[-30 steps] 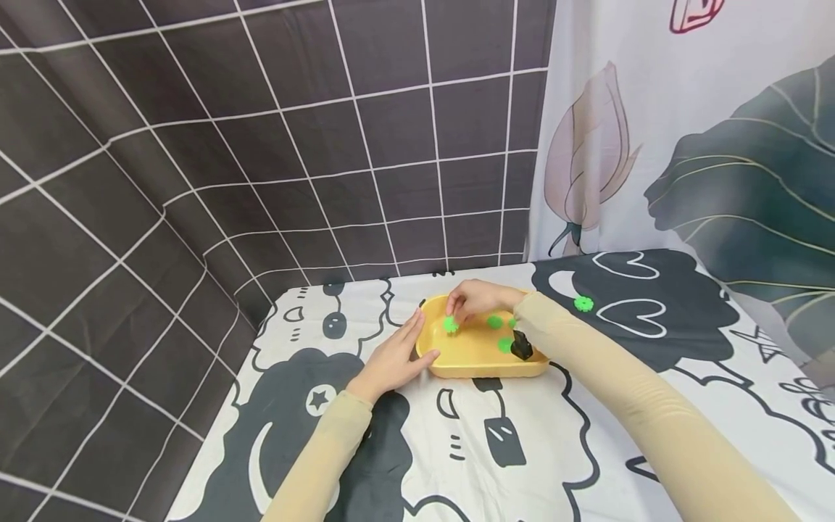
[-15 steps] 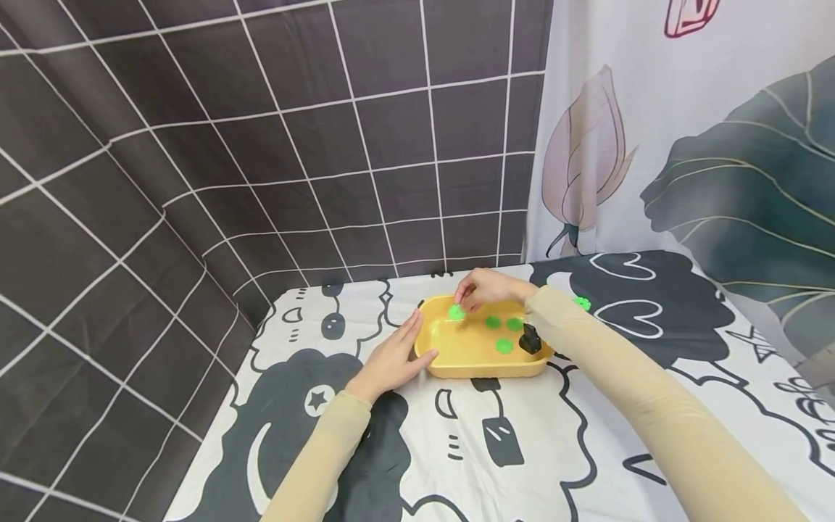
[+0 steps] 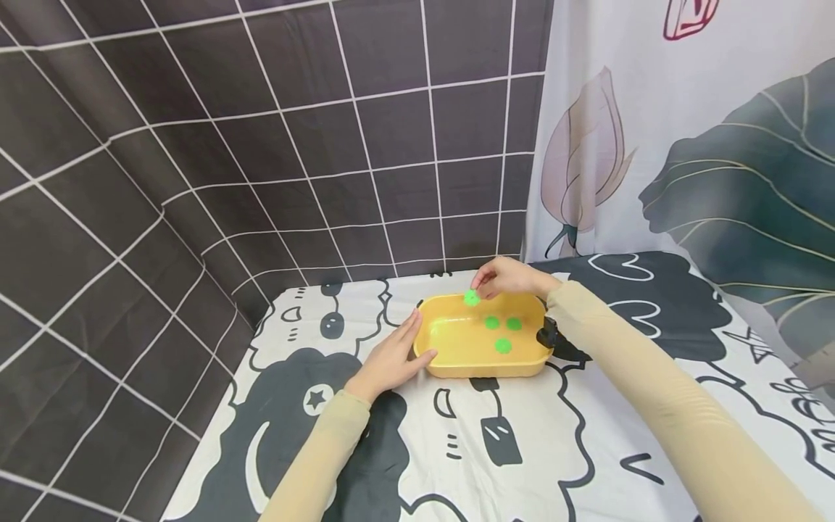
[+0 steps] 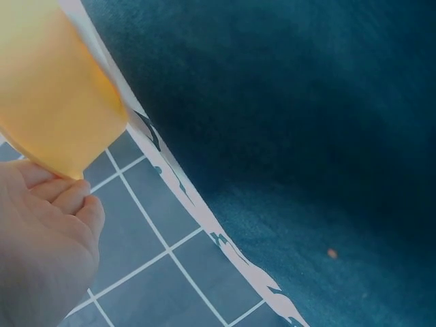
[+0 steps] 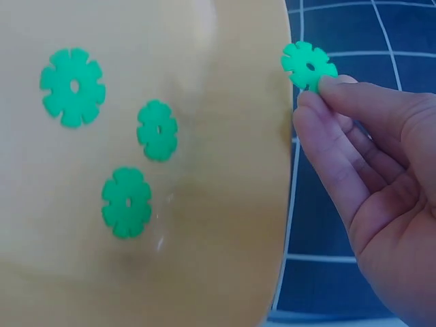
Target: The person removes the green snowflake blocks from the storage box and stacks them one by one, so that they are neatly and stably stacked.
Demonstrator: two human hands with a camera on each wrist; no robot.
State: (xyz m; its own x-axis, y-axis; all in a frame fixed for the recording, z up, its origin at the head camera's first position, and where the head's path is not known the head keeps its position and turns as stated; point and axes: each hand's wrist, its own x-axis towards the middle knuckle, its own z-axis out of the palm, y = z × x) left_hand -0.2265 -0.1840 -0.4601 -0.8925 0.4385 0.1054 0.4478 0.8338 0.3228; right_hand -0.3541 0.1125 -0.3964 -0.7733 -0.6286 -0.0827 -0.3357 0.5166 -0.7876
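Note:
A yellow rectangular tray (image 3: 457,370) lies on the patterned cloth. My left hand (image 3: 390,360) rests against its left end, fingers fairly straight along the rim and thumb by the front corner; in the left wrist view the hand (image 4: 51,225) touches the tray's edge (image 4: 102,129). Between thumb and index finger, my right hand (image 3: 501,278) pinches a green notched interlocking disc (image 3: 472,297) above the far rim. The right wrist view shows this disc (image 5: 310,66) with a small slot in its centre. Three matching discs, one of them the front disc (image 3: 503,346), lie flat inside the tray.
Black-and-white cloth (image 3: 457,464) with cartoon shapes covers the surface. Behind it rises a dark hanging with a white grid (image 3: 398,181), and a floral curtain (image 3: 600,145) hangs at the right. A black device (image 3: 549,333) sits at my right wrist.
My right hand has lifted the pinched disc from over the tray's left part, away and to the right, to the far rim. A loose disc on the cloth is now hidden behind my right arm.

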